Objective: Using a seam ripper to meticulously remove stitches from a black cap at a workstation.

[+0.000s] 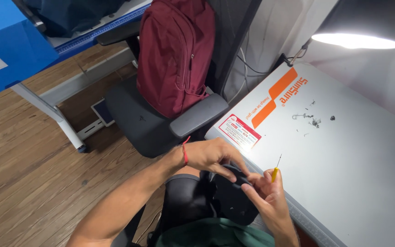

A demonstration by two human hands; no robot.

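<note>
Both hands work over your lap: left hand [213, 156] pinches the black gadget [235, 195], right hand [266, 192] grips a yellow-handled pick [275, 173], with loose bits [314, 120] already on the table [366, 174].

Office: swivel chair [147, 119], white desk [344, 160], lamp [362, 23], wood floor [19, 160]

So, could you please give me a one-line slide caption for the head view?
Two hands work on a black device beside a white table; the right hand holds a yellow-handled screwdriver.
</note>
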